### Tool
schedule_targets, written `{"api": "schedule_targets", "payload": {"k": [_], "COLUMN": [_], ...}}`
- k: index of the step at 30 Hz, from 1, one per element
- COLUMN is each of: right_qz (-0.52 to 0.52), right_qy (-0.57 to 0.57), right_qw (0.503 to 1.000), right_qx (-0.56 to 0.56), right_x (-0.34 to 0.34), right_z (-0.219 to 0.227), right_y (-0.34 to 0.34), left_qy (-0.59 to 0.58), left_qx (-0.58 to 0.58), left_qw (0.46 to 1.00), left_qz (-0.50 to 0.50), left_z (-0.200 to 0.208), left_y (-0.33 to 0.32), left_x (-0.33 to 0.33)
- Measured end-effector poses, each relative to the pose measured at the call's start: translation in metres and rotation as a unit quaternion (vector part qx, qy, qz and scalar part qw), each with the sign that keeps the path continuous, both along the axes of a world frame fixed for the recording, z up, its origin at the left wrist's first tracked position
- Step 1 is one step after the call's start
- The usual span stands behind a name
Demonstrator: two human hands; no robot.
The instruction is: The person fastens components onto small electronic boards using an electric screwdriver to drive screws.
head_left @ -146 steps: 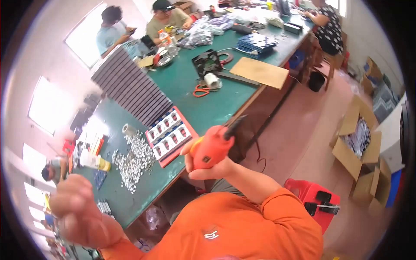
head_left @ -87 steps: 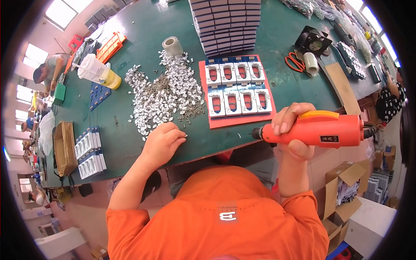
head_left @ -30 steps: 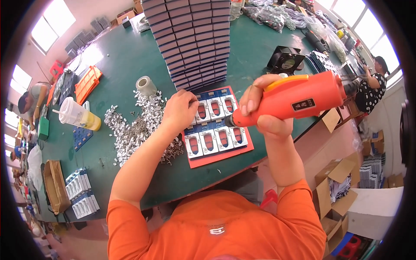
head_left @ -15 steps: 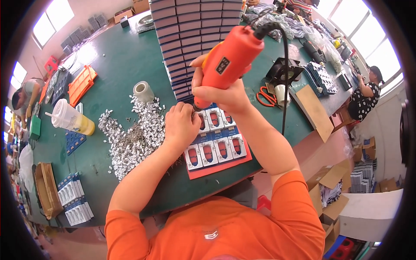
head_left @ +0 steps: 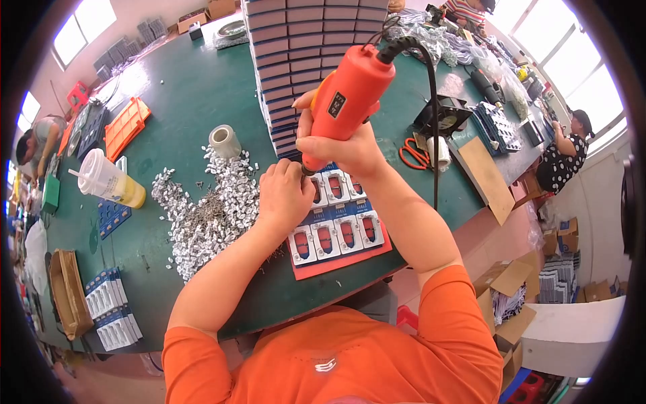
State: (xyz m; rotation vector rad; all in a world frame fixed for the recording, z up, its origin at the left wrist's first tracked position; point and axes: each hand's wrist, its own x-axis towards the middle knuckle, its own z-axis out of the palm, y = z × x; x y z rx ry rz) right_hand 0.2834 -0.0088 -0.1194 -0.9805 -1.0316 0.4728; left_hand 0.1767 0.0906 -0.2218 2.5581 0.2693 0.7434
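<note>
Your right hand (head_left: 344,149) grips the smooth, red cylindrical electric screwdriver (head_left: 353,84), tip down beside your left hand (head_left: 286,192): curled fingers, hold hidden. Under both lies the flat blue board with white oval-windowed frames (head_left: 336,213), on the thin red sheet (head_left: 341,264).

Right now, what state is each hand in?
Left hand: fingers bent at the white-framed panel; any grip hidden.
Right hand: closed around the red power screwdriver.
</note>
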Motion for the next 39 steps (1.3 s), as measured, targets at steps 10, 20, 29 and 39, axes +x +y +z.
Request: {"api": "schedule_targets", "payload": {"k": [10,20,29,39], "right_qz": [-0.013,0.061,0.062,0.106], "right_qy": [-0.023,0.003,0.003,0.012], "right_qw": [0.998,0.991,0.997,0.986], "right_qx": [-0.048,-0.117,-0.045,0.130], "right_x": [0.010,0.005,-0.003,-0.055], "right_z": [0.002,0.003,0.012,-0.007], "right_y": [0.016,0.020,0.005,-0.085], "left_qy": [-0.004,-0.012,-0.013,0.111], "left_qx": [0.001,-0.009,-0.063,-0.080], "left_qw": [1.000,1.000,0.996,0.986], "left_qz": [-0.005,-0.003,-0.057,-0.098], "left_z": [0.004,-0.002,0.012,0.045], "left_y": [-0.001,-0.001,0.014,0.061], "left_x": [0.001,-0.001,-0.016,-0.170]}}
